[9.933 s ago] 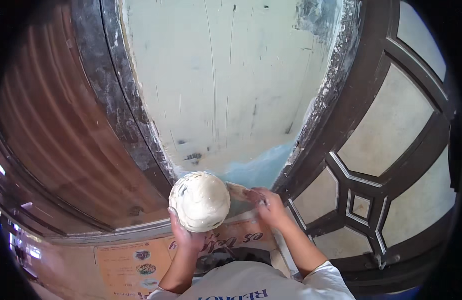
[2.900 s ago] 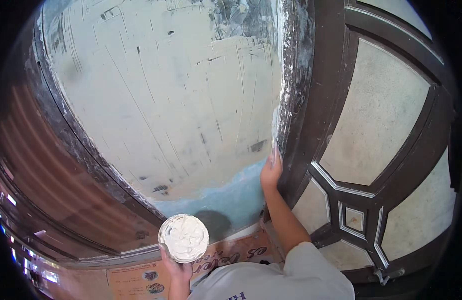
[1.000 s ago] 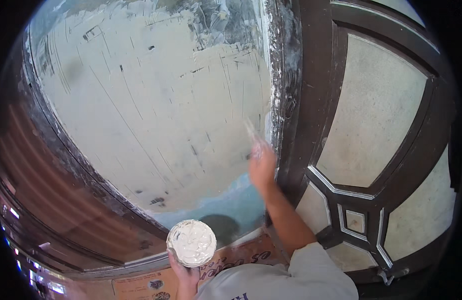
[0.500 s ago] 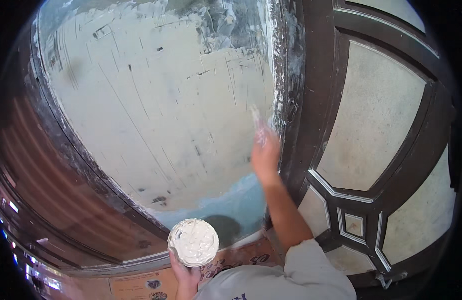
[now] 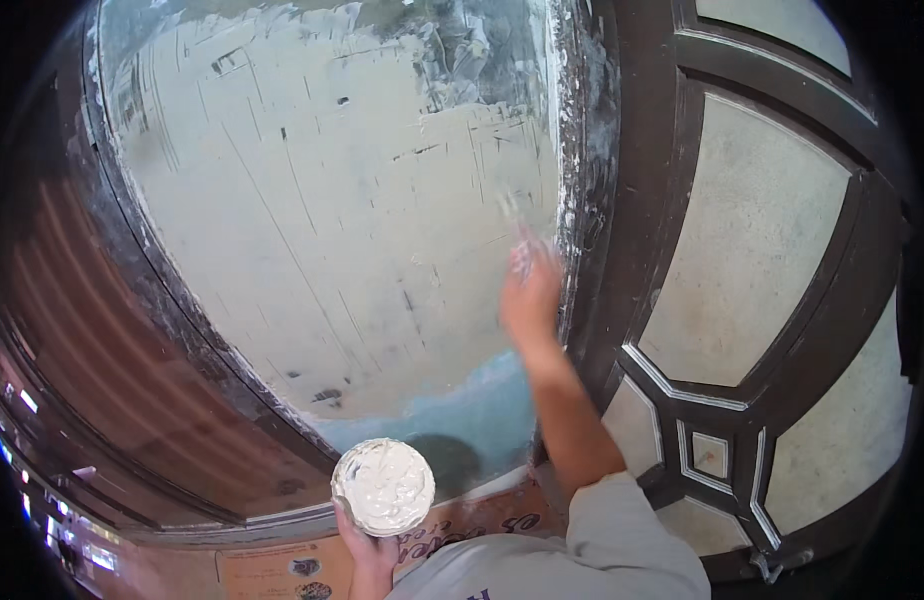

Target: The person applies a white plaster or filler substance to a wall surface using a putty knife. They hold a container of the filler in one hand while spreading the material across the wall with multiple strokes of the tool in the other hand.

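My left hand (image 5: 367, 550) holds a round tub of white putty (image 5: 384, 485) from below and its left side, with the thumb up along the wall of the tub. The creamy surface inside is uneven. Near the right side of the putty-coated panel (image 5: 312, 200), my right hand (image 5: 532, 290) is closed round a small putty knife (image 5: 509, 207). Motion blurs the knife, so I cannot tell whether its blade touches the panel. White smears show on the right fingers.
A dark, white-smeared frame (image 5: 572, 160) borders the panel on the right. Beyond it stands a dark brown panelled door (image 5: 637, 150) with pale insets. Brown wood (image 5: 92, 290) lies to the left. Printed cardboard (image 5: 272, 570) covers the floor below the tub.
The view has shifted slightly, so the panel sits further right in it. My right hand and the knife have moved a little up and left across the panel. My left hand still holds the tub.
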{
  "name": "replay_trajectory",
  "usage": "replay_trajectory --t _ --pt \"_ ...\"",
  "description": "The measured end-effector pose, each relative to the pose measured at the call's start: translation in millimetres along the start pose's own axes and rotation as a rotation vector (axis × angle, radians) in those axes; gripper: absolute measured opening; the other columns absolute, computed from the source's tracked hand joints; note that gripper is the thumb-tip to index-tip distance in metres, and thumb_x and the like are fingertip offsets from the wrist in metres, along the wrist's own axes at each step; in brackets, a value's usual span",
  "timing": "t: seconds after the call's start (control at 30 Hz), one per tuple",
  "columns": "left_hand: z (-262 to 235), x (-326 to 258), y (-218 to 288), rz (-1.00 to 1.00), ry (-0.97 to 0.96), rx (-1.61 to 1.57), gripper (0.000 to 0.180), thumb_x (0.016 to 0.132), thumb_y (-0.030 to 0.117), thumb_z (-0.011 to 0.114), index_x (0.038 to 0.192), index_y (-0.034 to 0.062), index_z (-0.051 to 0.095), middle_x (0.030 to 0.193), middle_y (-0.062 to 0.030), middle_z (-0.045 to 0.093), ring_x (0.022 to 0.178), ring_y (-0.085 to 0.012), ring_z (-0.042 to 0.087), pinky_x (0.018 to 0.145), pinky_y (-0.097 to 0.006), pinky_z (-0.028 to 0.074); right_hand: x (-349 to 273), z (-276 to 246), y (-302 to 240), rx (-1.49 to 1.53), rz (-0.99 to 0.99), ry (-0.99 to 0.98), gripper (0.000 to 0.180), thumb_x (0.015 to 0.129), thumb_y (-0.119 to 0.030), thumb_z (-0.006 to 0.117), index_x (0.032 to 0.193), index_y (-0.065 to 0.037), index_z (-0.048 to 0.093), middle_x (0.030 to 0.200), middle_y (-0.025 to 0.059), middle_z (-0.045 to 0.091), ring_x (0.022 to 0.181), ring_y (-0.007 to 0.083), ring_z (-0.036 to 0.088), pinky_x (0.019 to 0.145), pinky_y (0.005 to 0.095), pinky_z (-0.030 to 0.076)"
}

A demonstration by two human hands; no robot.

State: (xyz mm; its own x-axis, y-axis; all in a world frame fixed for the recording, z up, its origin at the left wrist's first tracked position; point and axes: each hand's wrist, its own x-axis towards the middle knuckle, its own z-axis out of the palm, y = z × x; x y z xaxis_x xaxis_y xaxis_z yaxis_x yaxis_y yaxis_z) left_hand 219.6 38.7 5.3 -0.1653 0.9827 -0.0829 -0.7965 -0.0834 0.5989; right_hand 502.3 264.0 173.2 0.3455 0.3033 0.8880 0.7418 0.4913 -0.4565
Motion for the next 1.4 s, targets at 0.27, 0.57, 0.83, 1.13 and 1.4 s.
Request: replay_trajectory --t 0.27,0.57,0.83,1.13,1.4 --pt "-4.0 3.0 -4.8 -0.014 0.021 -0.034 0.063 0.1 0.055 0.041 0.145 0.0115 0.043 0.145 -0.0107 0.049 0.129 -0.0323 0.051 0.107 -0.049 0.043 -27.1 32.0 -23.2 -0.116 -0.247 -0.347 0.056 0.085 -0.013 0.061 0.141 -0.013 0.051 0.114 0.0093 0.064 0.112 0.0306 0.052 0.094 0.0493 0.04" --pt "6.7 3.9 -8.7 -0.01 0.013 -0.026 0.063 0.099 0.056 0.041 0.145 0.0127 0.043 0.146 -0.0099 0.048 0.13 -0.0311 0.05 0.108 -0.048 0.043 75.7 4.5 20.5 -0.147 -0.135 0.103 0.047 0.09 -0.004 0.054 0.137 -0.005 0.053 0.119 0.0165 0.063 0.104 0.0377 0.054 0.095 0.0461 0.041" --pt "8.6 3.3 -17.8 -0.012 0.017 0.038 0.064 0.099 0.056 0.041 0.145 0.0121 0.042 0.146 -0.01 0.049 0.13 -0.0307 0.05 0.108 -0.048 0.042 -13.8 18.5 -67.7 -0.059 -0.365 -0.42 0.045 0.083 -0.012 0.063 0.128 -0.018 0.064 0.117 0.0043 0.066 0.103 0.0263 0.058 0.095 0.0456 0.041" --pt "4.5 -2.2 -16.4 -0.054 0.076 -0.019 0.062 0.1 0.055 0.038 0.146 0.013 0.042 0.146 -0.0095 0.049 0.131 -0.0306 0.05 0.108 -0.048 0.042 104.9 12.2 -38.0 -0.275 -0.544 -0.18 0.042 0.085 -0.015 0.063 0.126 -0.026 0.065 0.124 0.0015 0.065 0.11 0.025 0.056 0.094 0.0439 0.038" --pt "-5.4 -1.6 -16.9 -0.007 0.062 0.082 0.062 0.1 0.055 0.036 0.144 0.0127 0.044 0.145 -0.0088 0.049 0.131 -0.0311 0.05 0.109 -0.048 0.042 -259.6 -10.8 83.2 -0.332 -0.344 -0.83 0.043 0.084 -0.017 0.058 0.125 -0.029 0.064 0.128 -0.0049 0.061 0.122 0.0186 0.05 0.094 0.0571 0.034"
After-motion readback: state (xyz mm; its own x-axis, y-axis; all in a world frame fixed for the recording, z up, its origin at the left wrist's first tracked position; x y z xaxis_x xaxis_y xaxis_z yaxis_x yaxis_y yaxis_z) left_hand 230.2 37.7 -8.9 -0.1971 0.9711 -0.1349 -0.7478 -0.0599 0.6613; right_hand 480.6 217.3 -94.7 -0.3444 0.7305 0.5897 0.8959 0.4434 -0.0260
